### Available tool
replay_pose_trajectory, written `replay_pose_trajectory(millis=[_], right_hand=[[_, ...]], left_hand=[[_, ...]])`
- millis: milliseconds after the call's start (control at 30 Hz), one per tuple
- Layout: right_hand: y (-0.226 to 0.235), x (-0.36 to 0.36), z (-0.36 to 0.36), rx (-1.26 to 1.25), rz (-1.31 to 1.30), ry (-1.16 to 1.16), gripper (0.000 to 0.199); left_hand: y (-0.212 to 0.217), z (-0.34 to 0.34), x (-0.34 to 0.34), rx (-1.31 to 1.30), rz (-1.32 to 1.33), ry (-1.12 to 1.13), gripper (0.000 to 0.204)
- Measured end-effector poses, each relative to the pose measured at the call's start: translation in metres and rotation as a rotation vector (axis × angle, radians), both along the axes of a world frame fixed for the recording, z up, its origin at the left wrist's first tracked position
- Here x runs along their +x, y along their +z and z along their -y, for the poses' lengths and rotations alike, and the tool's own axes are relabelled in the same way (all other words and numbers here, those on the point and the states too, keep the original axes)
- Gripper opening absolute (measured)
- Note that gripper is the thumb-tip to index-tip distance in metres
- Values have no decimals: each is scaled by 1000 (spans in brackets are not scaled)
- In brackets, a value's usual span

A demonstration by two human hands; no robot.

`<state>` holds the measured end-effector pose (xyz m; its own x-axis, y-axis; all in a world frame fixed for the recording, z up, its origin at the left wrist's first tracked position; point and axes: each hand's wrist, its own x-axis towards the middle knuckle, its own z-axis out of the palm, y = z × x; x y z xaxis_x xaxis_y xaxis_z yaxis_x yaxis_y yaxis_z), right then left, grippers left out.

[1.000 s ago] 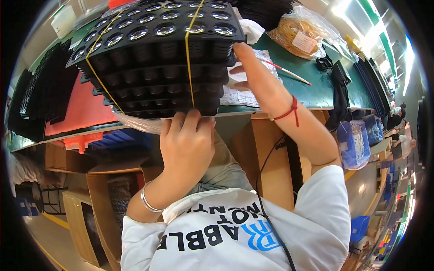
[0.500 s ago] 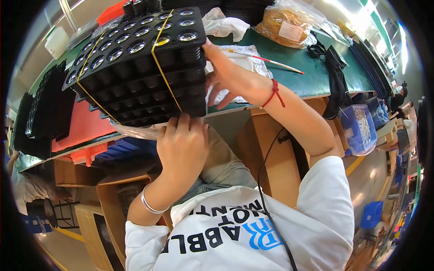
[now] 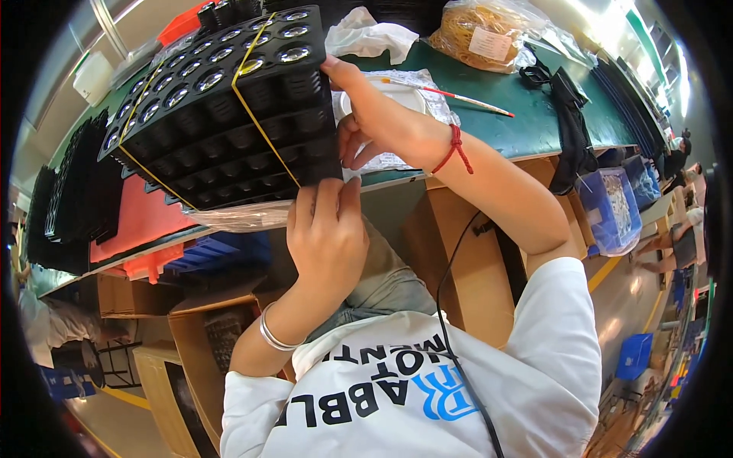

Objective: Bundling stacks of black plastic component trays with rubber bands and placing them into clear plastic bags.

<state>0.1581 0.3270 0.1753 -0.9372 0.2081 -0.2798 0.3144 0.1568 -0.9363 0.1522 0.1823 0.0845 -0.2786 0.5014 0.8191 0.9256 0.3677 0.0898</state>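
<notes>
1. Already wrapped in two thin yellow bands (image 3: 266,133): stacked black plastic trays (image 3: 214,130), at flat green tabletop (image 3: 534,130)'s near edge.
2. Grasping trays above tabletop with right hand (image 3: 374,114); touching them with left hand (image 3: 330,237), grip unclear.
3. Perhaps pending: settling bands.

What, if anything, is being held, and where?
The stack of black trays: the right hand holds its upper right corner; the left hand touches its lower right edge.

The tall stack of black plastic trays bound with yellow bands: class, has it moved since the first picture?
Yes, leftward: the black plastic tray stack is now farther from the clear plastic bag of yellowish bands on the green bench.
</notes>
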Motion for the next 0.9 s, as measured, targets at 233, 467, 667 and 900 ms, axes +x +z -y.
replay_pose_trajectory(millis=[233, 467, 667, 900], right_hand=[[13, 13, -2, 42, -19, 91, 82], [-24, 41, -33, 739, -461, 330, 20], [-54, 43, -29, 900, -706, 389, 21], [-39, 23, -41, 1265, -978, 482, 13]], left_hand=[[4, -2, -4, 82, 26, -16, 20], [18, 6, -11, 100, 15, -119, 22], [16, 6, -19, 127, -29, -198, 23], [5, 20, -25, 75, -70, -181, 26]])
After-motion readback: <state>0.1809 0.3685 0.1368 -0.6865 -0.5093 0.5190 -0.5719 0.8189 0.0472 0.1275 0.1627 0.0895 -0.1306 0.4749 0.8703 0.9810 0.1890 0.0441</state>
